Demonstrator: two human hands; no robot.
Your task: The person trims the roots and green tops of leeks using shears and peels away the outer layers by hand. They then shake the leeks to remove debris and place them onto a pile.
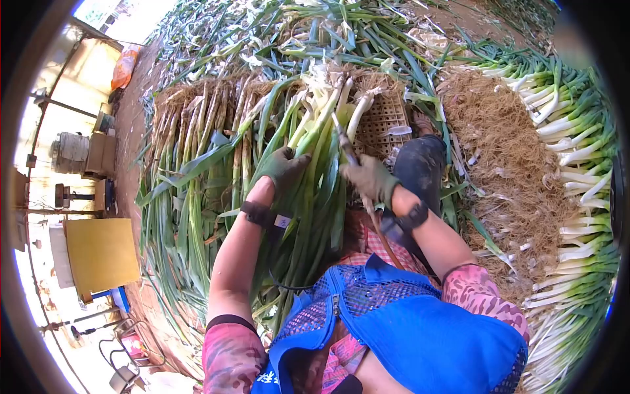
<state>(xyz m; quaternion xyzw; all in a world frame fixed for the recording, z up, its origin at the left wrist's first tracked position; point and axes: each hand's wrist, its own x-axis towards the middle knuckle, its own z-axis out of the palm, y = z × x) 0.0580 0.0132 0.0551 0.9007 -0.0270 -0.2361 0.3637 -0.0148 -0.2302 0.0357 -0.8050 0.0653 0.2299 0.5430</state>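
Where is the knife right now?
In the head view, the knife is just right of centre, held in the gloved right hand, its blade against the leeks beside the crate.

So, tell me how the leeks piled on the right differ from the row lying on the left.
The right pile shows clean white stalks with roots cut; the left row looks brown and dirty, unpeeled. The right pile curves down the frame's edge beside a heap of trimmed roots; the left row lies straight, side by side. Both keep long green leaves.
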